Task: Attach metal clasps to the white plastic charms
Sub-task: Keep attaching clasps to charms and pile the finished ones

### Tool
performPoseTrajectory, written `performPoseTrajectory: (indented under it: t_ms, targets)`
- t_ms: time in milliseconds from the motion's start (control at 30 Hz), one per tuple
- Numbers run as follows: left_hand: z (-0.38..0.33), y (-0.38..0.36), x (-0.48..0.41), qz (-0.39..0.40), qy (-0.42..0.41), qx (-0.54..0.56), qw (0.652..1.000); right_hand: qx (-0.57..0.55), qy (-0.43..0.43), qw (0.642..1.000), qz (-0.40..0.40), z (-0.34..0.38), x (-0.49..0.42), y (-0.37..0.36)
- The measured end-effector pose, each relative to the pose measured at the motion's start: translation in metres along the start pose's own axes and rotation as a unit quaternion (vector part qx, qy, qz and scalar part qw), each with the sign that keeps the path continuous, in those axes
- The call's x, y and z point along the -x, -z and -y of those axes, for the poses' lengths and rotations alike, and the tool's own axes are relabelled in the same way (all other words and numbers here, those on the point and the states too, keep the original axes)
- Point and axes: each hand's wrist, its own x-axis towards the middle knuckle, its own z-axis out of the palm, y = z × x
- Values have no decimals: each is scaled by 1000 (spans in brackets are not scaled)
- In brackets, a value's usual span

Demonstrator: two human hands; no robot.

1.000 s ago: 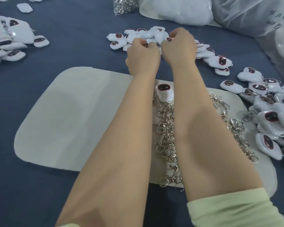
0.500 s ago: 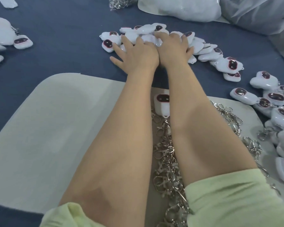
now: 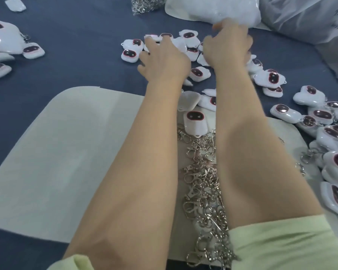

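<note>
While both your arms reach out across the pale mat, no clasp is being fitted; I judge this a gathering step, not an attaching one. Your left hand lies on the far heap of charms with its fingers spread wide and fairly straight, pressing on the charms and pinching none. Your right hand is at the back of the same heap, close to the white plastic bag. Its fingers look curled but they are blurred, so I cannot tell whether they hold a charm or nothing.

As for what is done: the charms on your right are heaped along the mat's edge, and metal rings show among several of them, so these look finished. The charms on your left lie well apart on the blue cloth, and at least one there shows a clasp too.

What is left seems the larger share. The far heap shows no metal that I can make out, and a few of its charms are scattered toward the mat. A single charm lies face up on the mat between your forearms, just touching the loose clasps that run in a long tangle toward your sleeves. More metal sits in a clear bag at the far edge — so you have plenty of clasps and plenty of bare charms to join, and I would put the job somewhere in its middle
</note>
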Motion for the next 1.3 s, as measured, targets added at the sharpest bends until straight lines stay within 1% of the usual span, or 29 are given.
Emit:
performPoseTrajectory:
  t_ms: [100, 133, 267, 367, 467, 533, 567, 600, 667, 733, 800, 867, 967, 1067, 1167, 1300]
  targets:
    - [0, -19, 6, 72, -27, -65, 995, 69, -15, 993, 93, -8, 9, -21]
    - [1, -22, 6, 82, -37, -78, 993, 82, -19, 991, 108, -11, 10, -24]
    - [1, -14, 6, 71, -47, -71, 994, 111, -18, 985, 133, -8, 9, -13]
    - [-6, -3, 12, 78, -39, -50, 995, 62, -17, 985, 163, -2, 17, 3]
    - [-9, 3, 14, 34, -31, -28, 999, 5, -13, 987, 162, -5, 27, 19]
    - [-9, -1, 16, 0, -29, -29, 999, -14, -9, 992, 127, -6, 28, 22]
    - [-9, -5, 17, 0, -32, -28, 999, -10, -2, 994, 106, -5, 27, 19]
    - [-9, -10, 19, 14, -38, -32, 999, -7, 6, 995, 95, -5, 27, 14]
    - [-7, -20, 23, 65, -58, -54, 995, -9, 23, 993, 113, -6, 26, 3]
    - [-6, -23, 22, 100, -80, -84, 988, 0, 38, 985, 168, -8, 25, -5]
    - [-6, -21, 20, 118, -87, -100, 984, 15, 39, 976, 215, -10, 21, -7]
    - [-7, -16, 20, 124, -101, -82, 984, 33, 33, 978, 202, -12, 17, -5]
    - [-8, -9, 28, 105, -115, -49, 987, 32, 26, 986, 164, -15, 21, 0]
    - [-8, -3, 41, 104, -113, -27, 988, 32, 20, 987, 156, -20, 30, 6]
    - [-7, 2, 55, 115, -124, -19, 985, 49, 18, 985, 165, -27, 43, 16]
    - [1, 14, 73, 114, -124, 2, 986, 21, 15, 986, 165, -40, 65, 31]
